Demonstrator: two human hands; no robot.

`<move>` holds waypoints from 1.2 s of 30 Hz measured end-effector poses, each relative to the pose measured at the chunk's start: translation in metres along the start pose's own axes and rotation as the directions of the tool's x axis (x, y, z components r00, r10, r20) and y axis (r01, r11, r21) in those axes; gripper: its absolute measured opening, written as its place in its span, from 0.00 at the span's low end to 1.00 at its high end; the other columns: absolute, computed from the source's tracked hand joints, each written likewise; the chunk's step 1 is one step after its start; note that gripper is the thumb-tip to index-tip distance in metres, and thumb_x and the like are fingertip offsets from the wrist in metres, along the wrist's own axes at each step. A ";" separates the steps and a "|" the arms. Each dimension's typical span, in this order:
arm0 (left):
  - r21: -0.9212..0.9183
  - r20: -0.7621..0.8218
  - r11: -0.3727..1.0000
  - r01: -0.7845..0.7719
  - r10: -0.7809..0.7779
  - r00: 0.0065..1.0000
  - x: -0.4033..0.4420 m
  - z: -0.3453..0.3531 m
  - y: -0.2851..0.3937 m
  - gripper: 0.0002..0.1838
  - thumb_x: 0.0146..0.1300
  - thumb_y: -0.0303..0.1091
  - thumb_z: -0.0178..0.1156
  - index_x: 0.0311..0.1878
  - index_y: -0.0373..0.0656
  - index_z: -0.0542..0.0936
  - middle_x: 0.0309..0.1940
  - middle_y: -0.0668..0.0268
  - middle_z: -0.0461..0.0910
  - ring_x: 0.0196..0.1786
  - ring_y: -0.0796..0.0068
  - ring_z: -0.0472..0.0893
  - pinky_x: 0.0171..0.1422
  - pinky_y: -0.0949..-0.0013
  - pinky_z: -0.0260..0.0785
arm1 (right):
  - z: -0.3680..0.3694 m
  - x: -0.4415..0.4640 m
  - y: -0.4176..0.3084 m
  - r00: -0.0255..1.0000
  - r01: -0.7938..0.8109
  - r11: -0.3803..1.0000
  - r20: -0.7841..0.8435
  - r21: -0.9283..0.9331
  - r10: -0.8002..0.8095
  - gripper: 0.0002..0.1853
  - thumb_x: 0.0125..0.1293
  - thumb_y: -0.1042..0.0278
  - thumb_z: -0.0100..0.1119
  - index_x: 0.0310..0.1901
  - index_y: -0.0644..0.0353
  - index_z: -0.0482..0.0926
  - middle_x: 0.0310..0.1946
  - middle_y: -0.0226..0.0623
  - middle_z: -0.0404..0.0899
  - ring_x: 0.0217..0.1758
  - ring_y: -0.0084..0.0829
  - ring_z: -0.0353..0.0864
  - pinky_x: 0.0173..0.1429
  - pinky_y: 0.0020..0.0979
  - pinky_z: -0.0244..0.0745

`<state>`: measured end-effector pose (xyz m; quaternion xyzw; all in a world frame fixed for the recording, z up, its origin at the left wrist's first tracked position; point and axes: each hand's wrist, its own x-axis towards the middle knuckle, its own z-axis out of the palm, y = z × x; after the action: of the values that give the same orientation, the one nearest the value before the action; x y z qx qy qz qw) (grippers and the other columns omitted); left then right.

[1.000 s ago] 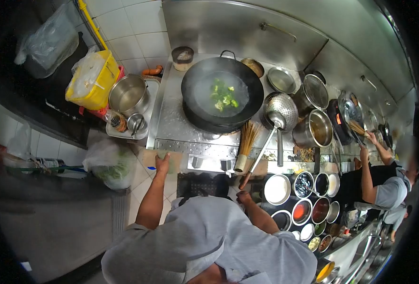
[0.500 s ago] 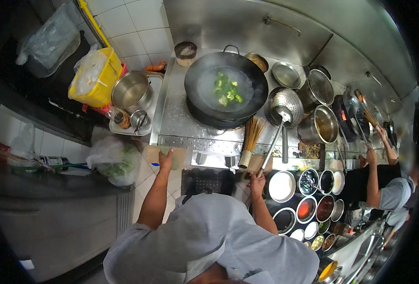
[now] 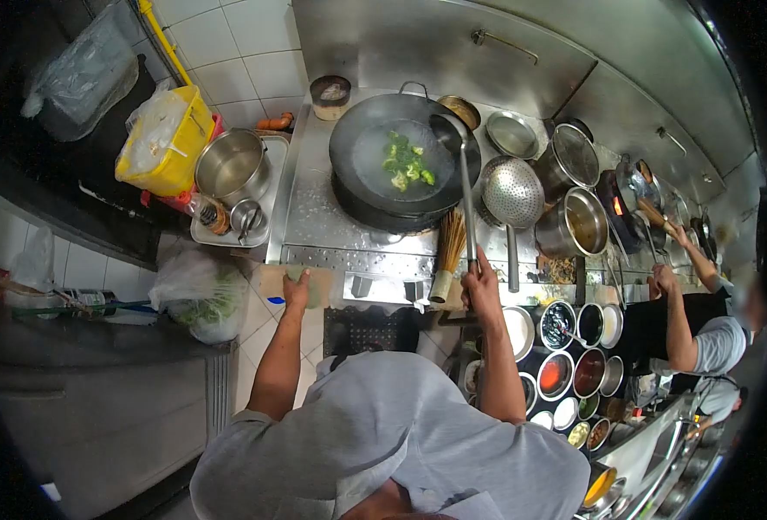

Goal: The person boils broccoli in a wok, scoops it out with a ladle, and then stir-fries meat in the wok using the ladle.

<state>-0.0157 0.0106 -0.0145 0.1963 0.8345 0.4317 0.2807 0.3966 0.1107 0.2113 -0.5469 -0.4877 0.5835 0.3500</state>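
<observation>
My right hand (image 3: 482, 290) is closed round the long handle of a ladle (image 3: 464, 169). The ladle's dark bowl is over the right inner side of the black wok (image 3: 359, 178). Green broccoli pieces (image 3: 407, 162) lie in steaming, cloudy liquid in the wok. At the stove's front edge, my left hand (image 3: 296, 290) is closed at a greenish folded cloth (image 3: 317, 289); its fingertips are partly hidden. A bamboo wok brush (image 3: 451, 247) stands just left of my right hand. Right of the wok rests a perforated strainer (image 3: 512, 191).
Metal pots (image 3: 571, 223) and a round pan (image 3: 511, 134) stand right of the wok. Seasoning containers (image 3: 556, 374) crowd the near right. A steel pot (image 3: 232, 165) and a yellow tub (image 3: 165, 143) sit left. A co-worker (image 3: 704, 338) works at far right.
My right hand has moved up and forward with the ladle, whose bowl went from the strainer to the wok's right side. My left hand stays by the stove's edge.
</observation>
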 end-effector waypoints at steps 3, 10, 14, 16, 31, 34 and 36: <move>-0.085 0.086 0.996 0.006 0.002 0.996 0.002 -0.002 -0.004 0.48 0.57 0.53 0.70 0.68 0.24 0.61 0.65 0.40 0.68 0.69 0.48 0.69 0.72 0.58 0.61 | 0.013 0.010 -0.036 0.997 -0.069 0.991 0.030 -0.114 0.073 0.40 0.62 0.77 0.48 0.78 0.55 0.49 0.21 0.26 0.66 0.13 0.19 0.63 0.15 0.24 0.62; -0.114 0.062 0.993 0.026 -0.019 0.998 0.011 0.004 -0.018 0.52 0.57 0.53 0.70 0.70 0.23 0.57 0.69 0.38 0.62 0.73 0.48 0.63 0.76 0.59 0.56 | 0.019 0.055 -0.025 0.987 -0.121 0.992 0.098 -0.045 0.125 0.41 0.61 0.78 0.49 0.78 0.54 0.49 0.20 0.28 0.67 0.12 0.20 0.65 0.14 0.25 0.62; -0.113 0.061 0.992 0.053 -0.046 0.997 -0.001 -0.002 0.001 0.51 0.57 0.52 0.70 0.70 0.22 0.58 0.68 0.37 0.63 0.72 0.47 0.64 0.75 0.59 0.57 | 0.026 0.067 -0.020 0.986 -0.124 0.992 0.114 0.022 0.121 0.41 0.61 0.79 0.48 0.77 0.56 0.49 0.20 0.30 0.69 0.13 0.21 0.66 0.13 0.26 0.64; -0.085 0.043 0.994 0.073 -0.070 0.997 -0.003 -0.002 0.005 0.51 0.57 0.52 0.70 0.70 0.21 0.58 0.68 0.36 0.63 0.72 0.47 0.64 0.75 0.59 0.57 | 0.032 0.066 -0.021 0.994 -0.048 0.998 0.093 -0.042 0.052 0.40 0.61 0.79 0.48 0.77 0.56 0.50 0.19 0.30 0.69 0.12 0.22 0.66 0.13 0.27 0.64; -0.035 0.017 0.998 0.048 -0.047 0.999 0.004 0.000 -0.006 0.51 0.55 0.55 0.70 0.68 0.22 0.61 0.66 0.37 0.67 0.69 0.46 0.68 0.73 0.59 0.59 | 0.050 0.045 -0.042 0.988 0.022 0.993 0.154 -0.113 -0.004 0.39 0.63 0.80 0.50 0.76 0.62 0.52 0.25 0.25 0.69 0.14 0.19 0.63 0.17 0.27 0.62; -0.028 0.021 0.999 -0.034 0.034 0.999 0.007 0.003 -0.012 0.51 0.55 0.54 0.70 0.68 0.22 0.60 0.66 0.37 0.66 0.70 0.46 0.67 0.74 0.59 0.59 | 0.047 0.044 -0.044 0.980 -0.039 0.998 0.194 -0.044 0.046 0.39 0.63 0.81 0.50 0.76 0.62 0.52 0.25 0.23 0.67 0.15 0.17 0.63 0.18 0.26 0.61; 0.012 0.021 1.000 0.011 -0.011 1.000 0.016 0.005 -0.021 0.50 0.56 0.53 0.69 0.69 0.23 0.60 0.67 0.38 0.65 0.71 0.46 0.65 0.75 0.59 0.58 | 0.046 0.055 -0.040 0.974 -0.060 0.998 0.217 -0.026 0.064 0.39 0.62 0.82 0.49 0.76 0.62 0.52 0.24 0.22 0.65 0.15 0.17 0.62 0.18 0.26 0.60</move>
<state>-0.0262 0.0110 -0.0392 0.1979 0.8352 0.4230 0.2906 0.3382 0.1653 0.2298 -0.4981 -0.5115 0.6457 0.2708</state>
